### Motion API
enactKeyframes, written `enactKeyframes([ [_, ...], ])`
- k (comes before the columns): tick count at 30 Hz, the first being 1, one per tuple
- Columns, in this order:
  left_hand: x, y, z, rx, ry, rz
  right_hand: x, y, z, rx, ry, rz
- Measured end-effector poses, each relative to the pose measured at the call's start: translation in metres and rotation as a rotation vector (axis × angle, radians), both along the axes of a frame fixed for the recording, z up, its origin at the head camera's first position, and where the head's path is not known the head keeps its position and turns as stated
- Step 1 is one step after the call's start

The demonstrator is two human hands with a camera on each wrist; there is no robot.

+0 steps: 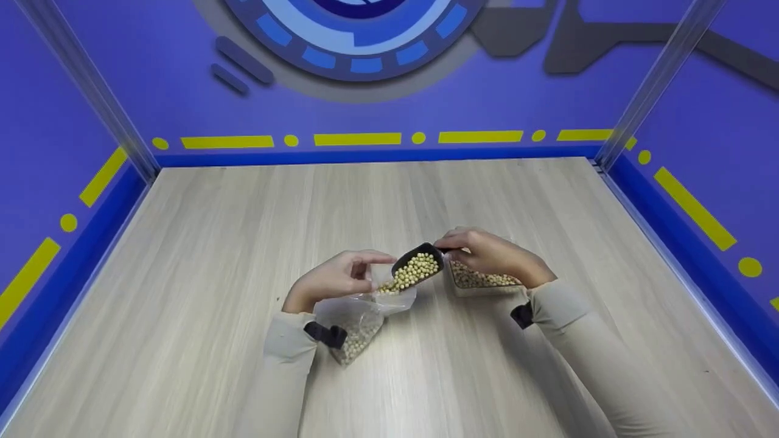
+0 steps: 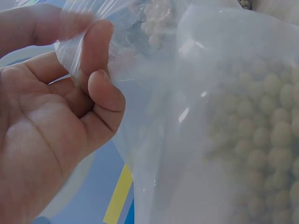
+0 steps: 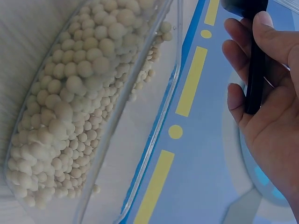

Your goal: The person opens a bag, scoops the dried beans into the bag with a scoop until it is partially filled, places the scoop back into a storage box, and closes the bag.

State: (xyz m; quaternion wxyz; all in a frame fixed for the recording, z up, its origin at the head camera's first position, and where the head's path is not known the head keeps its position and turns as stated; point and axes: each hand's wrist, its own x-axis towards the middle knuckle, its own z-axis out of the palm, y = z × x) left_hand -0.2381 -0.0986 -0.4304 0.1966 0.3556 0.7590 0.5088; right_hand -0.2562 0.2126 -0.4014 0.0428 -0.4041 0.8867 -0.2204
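The black scoop (image 1: 420, 249) sits heaped with pale beans (image 1: 418, 267), tipped so that its lower lip is at the mouth of the clear bag (image 1: 398, 302), where some beans gather at the edge (whether lip and plastic touch, we cannot tell). Our right hand (image 1: 494, 252) grasps the scoop by its handle (image 3: 254, 70), thumb laid along it, and we would do well to raise that end gradually, letting the beans roll off in a thin stream rather than a rush. Our left hand (image 1: 338, 277) pinches the bag's film near the opening; we should spread that mouth wide beneath the lip without tugging, since soft plastic could fold inward and send beans astray. More beans show low inside the bag, so a steady hold at the top probably matters as the weight grows. Just right of the scoop, under our right hand, the clear tub (image 1: 489, 292) of beans rests on the wooden table (image 1: 152, 340), best left unbumped by our wrist.
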Motion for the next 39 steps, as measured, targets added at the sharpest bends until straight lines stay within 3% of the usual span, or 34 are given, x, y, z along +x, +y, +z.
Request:
enactKeyframes([
  [22,0.001,-0.002,0.011,-0.008,0.031,0.041,-0.001,-0.002,0.019,0.023,0.07,0.026],
  [39,0.003,-0.003,0.025,0.017,0.071,0.034,-0.001,-0.009,0.038,0.053,0.15,0.046],
])
